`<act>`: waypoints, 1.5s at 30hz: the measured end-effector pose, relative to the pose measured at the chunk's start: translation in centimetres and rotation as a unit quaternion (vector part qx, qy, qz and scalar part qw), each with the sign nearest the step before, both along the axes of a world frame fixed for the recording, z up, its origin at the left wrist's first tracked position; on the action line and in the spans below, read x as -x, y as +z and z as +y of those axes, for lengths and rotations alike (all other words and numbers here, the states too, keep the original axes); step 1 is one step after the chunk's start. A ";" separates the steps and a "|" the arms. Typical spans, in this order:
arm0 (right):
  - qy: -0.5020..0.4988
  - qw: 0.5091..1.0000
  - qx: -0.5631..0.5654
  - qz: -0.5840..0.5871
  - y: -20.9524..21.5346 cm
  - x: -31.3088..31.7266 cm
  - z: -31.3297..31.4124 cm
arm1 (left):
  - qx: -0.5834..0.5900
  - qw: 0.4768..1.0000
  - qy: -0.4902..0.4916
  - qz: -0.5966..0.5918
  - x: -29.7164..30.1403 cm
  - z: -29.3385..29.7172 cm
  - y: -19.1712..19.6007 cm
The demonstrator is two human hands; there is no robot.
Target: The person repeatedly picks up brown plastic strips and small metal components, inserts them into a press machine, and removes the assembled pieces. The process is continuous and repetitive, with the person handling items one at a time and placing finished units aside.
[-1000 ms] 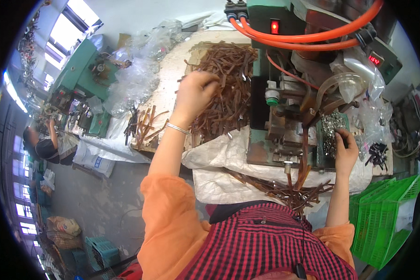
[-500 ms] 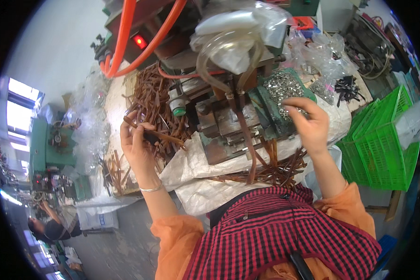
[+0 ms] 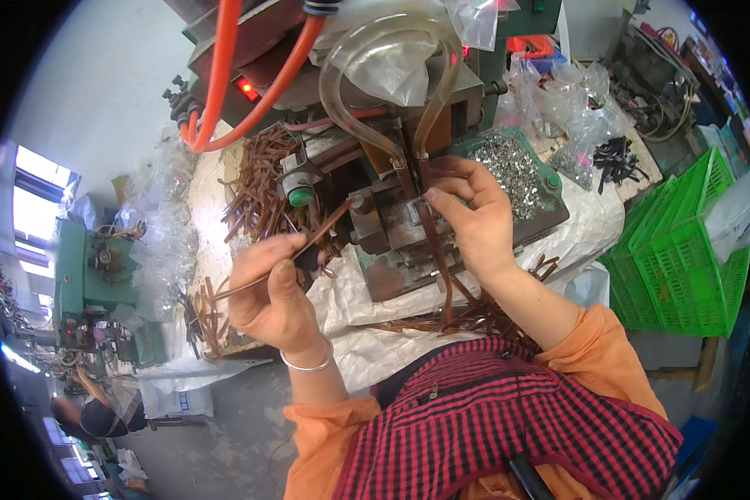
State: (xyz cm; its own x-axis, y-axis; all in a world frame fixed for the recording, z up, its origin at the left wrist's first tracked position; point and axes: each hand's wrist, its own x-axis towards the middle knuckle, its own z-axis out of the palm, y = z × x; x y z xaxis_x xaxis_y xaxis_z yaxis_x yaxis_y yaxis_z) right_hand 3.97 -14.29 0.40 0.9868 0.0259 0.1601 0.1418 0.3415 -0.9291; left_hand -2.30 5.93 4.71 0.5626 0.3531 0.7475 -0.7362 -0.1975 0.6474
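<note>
My left hand [image 3: 277,293] is closed on a thin brown strip [image 3: 329,223], held slanting, with its far end pointing at the press's metal die block [image 3: 375,218]. A longer brown strip [image 3: 438,260] lies across the die and hangs over its front edge. My right hand [image 3: 480,218] reaches in from the right, with thumb and bent fingers closed at that strip's upper part; the fingertips are partly hidden. Just above, a clear bent tube [image 3: 335,79] comes down to the die. A pile of brown strips [image 3: 262,187] lies left of the press.
Metal scraps fill a green tray [image 3: 517,179] to the right. More strips [image 3: 483,312] lie on the white sheet before me. Orange hoses [image 3: 229,58] hang at upper left, near a green button [image 3: 301,196]. Green crates [image 3: 675,258] stand at right. A person [image 3: 100,408] sits far left.
My right hand has moved left from above the scrap tray to the strip at the die. My left hand has come nearer, bringing its strip from the pile toward the die.
</note>
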 end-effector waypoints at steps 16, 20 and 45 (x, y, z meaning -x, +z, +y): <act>0.022 0.948 0.282 -0.148 0.9 0.7 -2.0 | -0.126 0.985 0.083 -0.080 -0.1 -3.3 1.3; 0.184 0.979 -0.044 0.068 3.0 0.9 -1.9 | -0.063 0.994 0.071 0.054 -2.2 -1.7 2.8; -0.186 0.687 0.638 -0.295 -7.0 -9.3 -6.3 | -0.431 0.898 0.023 -0.085 -0.6 -6.2 -4.0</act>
State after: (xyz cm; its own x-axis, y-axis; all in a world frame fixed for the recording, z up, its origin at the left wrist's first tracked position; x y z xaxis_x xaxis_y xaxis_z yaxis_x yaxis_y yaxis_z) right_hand 13.26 -20.56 -6.59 0.7357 0.2811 0.6162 0.4800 -0.8582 -0.1817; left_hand -1.67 -0.22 0.70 0.4140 -0.3778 0.8282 -0.7878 -0.6046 0.1181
